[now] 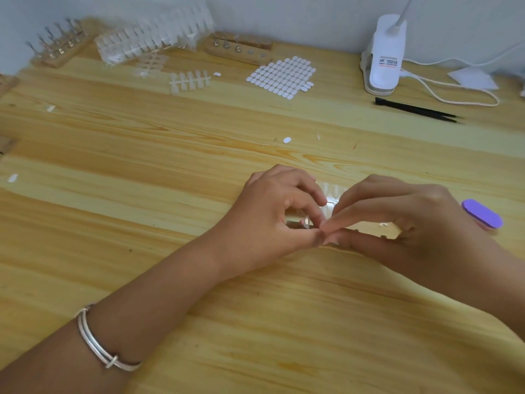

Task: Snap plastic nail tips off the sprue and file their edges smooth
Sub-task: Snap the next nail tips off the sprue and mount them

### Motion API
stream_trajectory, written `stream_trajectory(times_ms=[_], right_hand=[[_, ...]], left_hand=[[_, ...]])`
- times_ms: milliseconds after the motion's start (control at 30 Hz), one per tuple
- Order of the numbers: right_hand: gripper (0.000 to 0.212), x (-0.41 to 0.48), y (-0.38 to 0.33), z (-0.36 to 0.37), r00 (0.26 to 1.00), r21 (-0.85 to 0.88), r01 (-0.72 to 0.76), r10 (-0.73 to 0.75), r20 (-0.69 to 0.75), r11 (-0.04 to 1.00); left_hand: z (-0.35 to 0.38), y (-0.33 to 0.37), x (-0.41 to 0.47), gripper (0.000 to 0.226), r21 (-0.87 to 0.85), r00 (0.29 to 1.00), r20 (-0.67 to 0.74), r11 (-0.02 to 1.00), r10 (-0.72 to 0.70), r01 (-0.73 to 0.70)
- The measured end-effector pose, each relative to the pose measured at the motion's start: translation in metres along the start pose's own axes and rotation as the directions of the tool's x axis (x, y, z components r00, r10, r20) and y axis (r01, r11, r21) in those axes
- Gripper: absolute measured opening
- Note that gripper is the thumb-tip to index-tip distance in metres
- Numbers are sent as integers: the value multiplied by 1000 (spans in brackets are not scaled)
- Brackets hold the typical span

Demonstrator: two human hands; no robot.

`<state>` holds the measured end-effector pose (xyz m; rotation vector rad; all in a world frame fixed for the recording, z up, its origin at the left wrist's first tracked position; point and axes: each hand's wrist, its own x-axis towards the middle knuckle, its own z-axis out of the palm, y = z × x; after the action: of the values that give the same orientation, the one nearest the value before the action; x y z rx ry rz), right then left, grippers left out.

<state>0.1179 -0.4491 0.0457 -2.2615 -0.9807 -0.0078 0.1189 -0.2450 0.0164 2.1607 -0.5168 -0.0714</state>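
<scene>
A clear plastic sprue with nail tips [332, 194] lies between my two hands near the middle of the wooden table [142, 166]. My left hand [272, 211] pinches the sprue with curled fingers and thumb. My right hand [397, 220] meets it fingertip to fingertip and pinches a nail tip on the same sprue; the tip itself is mostly hidden. A purple nail file [482, 213] sticks out behind my right hand; whether the hand holds it or it lies on the table is unclear.
At the back lie stacked clear sprues [153, 38], a small loose sprue [189, 81], a sheet of white adhesive tabs [282, 76] and wooden stands with metal holders [61, 45]. A white clip lamp [385, 55] and black tweezers [417, 110] sit at the right.
</scene>
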Motion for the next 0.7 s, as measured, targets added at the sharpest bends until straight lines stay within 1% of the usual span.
stream_trajectory(times_ms=[100, 200, 267, 400, 500, 600, 700], right_hand=[[16, 4, -4, -2, 994, 83, -105, 102, 38, 991], [12, 6, -6, -3, 982, 134, -185, 177, 68, 974], [13, 6, -7, -3, 971, 147, -235, 226, 76, 961], [16, 8, -12, -3, 953, 132, -301, 292, 82, 945], [21, 12, -15, -5, 941, 81, -333, 327, 84, 939], [19, 15, -18, -5, 929, 31, -363, 359, 90, 931], [21, 17, -21, -6, 921, 22, -384, 381, 84, 923]], left_hand=[[0, -1, 0, 13, 0, 1000, -7, 1000, 1, -1], [1, -1, 0, 13, -6, 1000, -9, 1000, 0, 0], [1, -2, 0, 13, -12, 1000, -8, 1000, 3, -3], [1, -3, 0, 13, -26, 1000, -2, 1000, 5, -5], [1, -2, 1, 12, -30, 1000, -4, 1000, -3, 2], [1, -2, 1, 13, -35, 1000, -9, 999, -9, 9], [1, -1, 1, 13, -33, 1000, -5, 999, -12, 12]])
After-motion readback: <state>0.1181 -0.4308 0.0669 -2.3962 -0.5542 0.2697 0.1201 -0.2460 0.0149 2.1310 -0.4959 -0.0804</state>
